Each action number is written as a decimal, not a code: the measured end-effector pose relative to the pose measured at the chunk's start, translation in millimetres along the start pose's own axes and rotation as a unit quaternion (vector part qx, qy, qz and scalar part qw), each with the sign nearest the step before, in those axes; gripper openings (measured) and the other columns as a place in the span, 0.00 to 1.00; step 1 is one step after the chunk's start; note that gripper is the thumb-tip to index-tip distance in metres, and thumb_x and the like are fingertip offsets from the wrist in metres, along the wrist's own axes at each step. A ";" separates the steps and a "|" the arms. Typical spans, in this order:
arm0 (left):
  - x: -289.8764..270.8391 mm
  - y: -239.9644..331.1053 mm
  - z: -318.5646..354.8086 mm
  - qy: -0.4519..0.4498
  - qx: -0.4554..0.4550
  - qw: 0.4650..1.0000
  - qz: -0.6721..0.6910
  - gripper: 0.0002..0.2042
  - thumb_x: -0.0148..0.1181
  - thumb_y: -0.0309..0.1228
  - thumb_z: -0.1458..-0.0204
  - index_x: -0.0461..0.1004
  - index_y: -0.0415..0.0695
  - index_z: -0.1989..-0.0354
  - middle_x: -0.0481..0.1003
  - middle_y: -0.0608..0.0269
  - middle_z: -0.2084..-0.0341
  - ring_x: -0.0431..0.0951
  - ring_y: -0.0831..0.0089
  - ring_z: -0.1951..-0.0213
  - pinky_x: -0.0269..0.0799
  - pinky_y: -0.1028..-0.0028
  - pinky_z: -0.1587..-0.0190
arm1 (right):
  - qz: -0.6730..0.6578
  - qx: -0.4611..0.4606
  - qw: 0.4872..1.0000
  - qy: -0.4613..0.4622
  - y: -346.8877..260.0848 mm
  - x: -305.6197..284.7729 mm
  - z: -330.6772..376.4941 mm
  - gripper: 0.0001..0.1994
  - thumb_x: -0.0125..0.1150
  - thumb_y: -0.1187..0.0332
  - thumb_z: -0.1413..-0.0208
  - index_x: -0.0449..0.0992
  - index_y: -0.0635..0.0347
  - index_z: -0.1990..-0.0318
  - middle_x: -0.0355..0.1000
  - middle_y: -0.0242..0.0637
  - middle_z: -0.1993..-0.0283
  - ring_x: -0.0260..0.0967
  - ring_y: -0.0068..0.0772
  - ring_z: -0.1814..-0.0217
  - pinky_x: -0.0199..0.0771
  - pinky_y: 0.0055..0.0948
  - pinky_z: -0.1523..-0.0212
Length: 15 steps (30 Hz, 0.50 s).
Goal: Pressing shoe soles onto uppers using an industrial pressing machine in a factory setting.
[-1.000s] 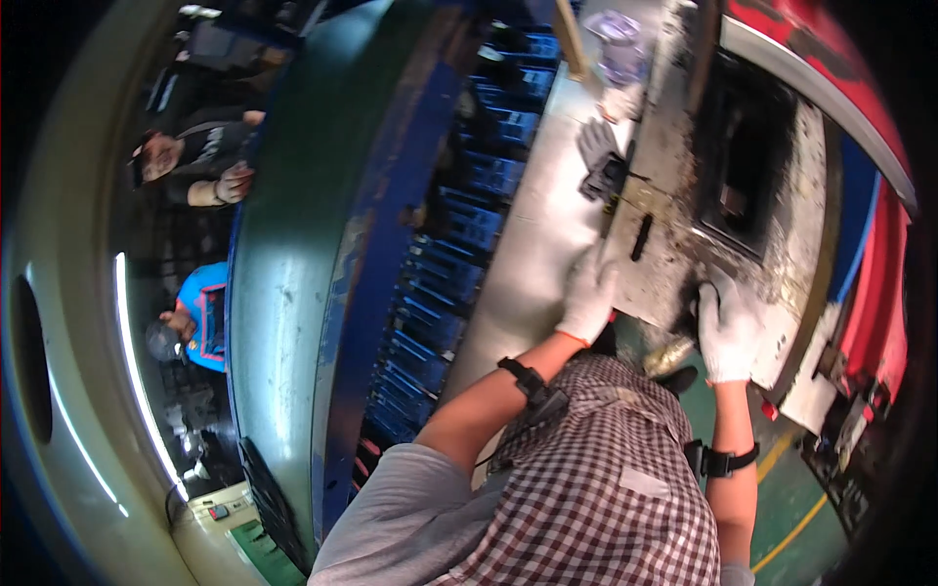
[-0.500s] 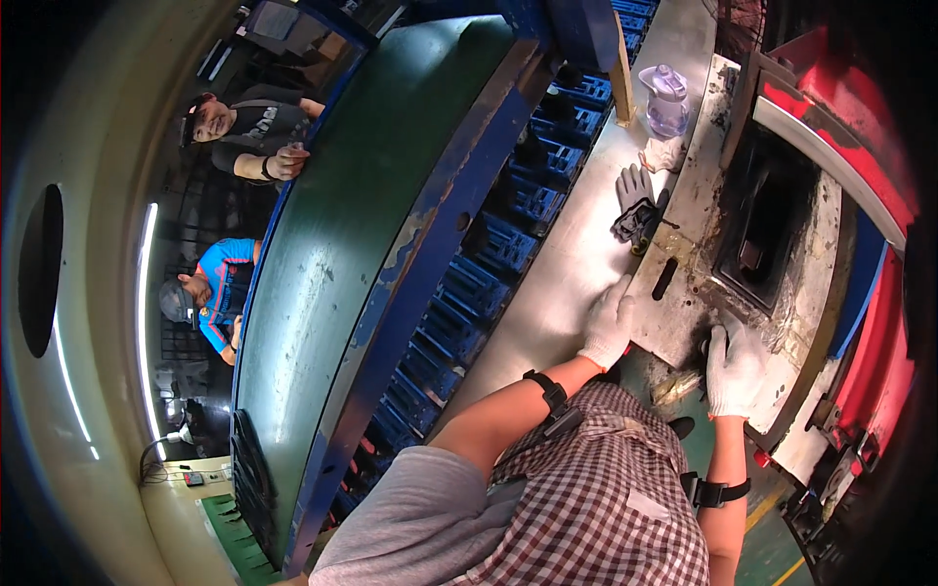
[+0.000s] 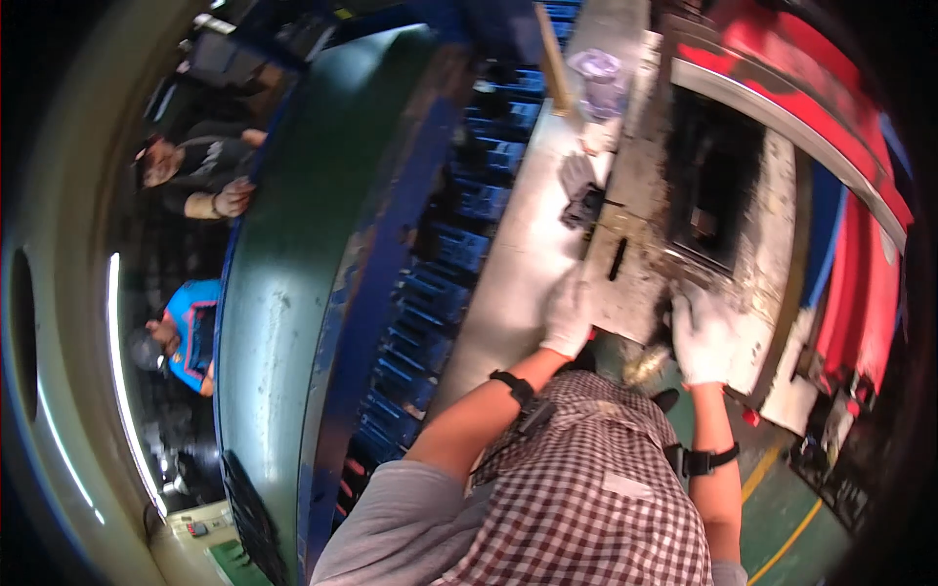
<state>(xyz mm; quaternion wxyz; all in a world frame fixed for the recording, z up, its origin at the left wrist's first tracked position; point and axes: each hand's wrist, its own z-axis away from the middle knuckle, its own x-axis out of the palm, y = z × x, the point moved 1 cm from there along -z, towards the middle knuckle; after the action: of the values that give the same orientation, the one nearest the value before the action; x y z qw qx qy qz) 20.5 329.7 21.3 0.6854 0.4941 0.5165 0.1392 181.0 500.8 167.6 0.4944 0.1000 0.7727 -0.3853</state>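
My left hand [image 3: 569,317], in a white knit glove, lies with its fingers stretched forward on the pale metal bench top [image 3: 523,283], beside the edge of a worn metal plate [image 3: 625,303]. Nothing shows in it. Farther right, my right hand [image 3: 702,334], also gloved in white, rests at the plate's near side, just short of a dark rectangular recess [image 3: 713,186] in the machine bed. Its fingers point forward and look apart, though motion smears them. Beyond my left hand are a grey glove [image 3: 576,176] and a small black item [image 3: 583,207] of unclear kind.
A purplish clear plastic jug [image 3: 601,86] stands at the far end of the bench. To the right rises a red machine guard [image 3: 840,88]. On the left runs a green conveyor belt [image 3: 283,254] with a blue frame; two people [image 3: 186,337] are beyond it.
The whole view has swung, so the bench, machine and conveyor sit farther left in the picture and look blurred. Both hands keep about the same places on the bench and plate.
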 end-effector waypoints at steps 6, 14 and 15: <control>-5.2 -2.6 -6.1 -0.026 -0.007 0.999 0.027 0.24 0.41 0.38 0.28 0.65 0.39 0.29 0.68 0.45 0.33 0.67 0.51 0.31 0.60 0.62 0.28 | -0.023 -0.020 0.999 0.023 -6.2 -3.3 -6.3 0.10 0.61 0.63 0.40 0.82 0.53 0.55 0.80 0.45 0.66 0.77 0.53 0.60 0.76 0.51 0.55; -12.7 0.4 -7.7 -0.001 -0.034 0.996 0.088 0.24 0.46 0.35 0.32 0.67 0.38 0.31 0.73 0.44 0.38 0.74 0.55 0.38 0.65 0.63 0.34 | -0.007 -0.039 0.998 0.045 -7.0 3.3 -10.9 0.07 0.61 0.64 0.42 0.83 0.51 0.59 0.78 0.38 0.70 0.76 0.44 0.64 0.76 0.45 0.59; -11.7 0.0 -7.5 -0.006 -0.038 0.995 0.092 0.24 0.46 0.35 0.32 0.67 0.38 0.31 0.73 0.44 0.38 0.74 0.55 0.38 0.65 0.63 0.34 | -0.001 -0.035 0.998 0.042 -5.7 3.2 -10.7 0.07 0.61 0.64 0.42 0.83 0.51 0.59 0.78 0.38 0.70 0.76 0.44 0.64 0.76 0.45 0.59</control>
<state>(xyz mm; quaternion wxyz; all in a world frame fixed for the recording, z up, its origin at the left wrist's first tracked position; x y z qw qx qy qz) 9.1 325.5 28.2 0.6911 0.5140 0.4589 0.2181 169.0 503.6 170.0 0.4645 0.0979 0.8061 -0.3535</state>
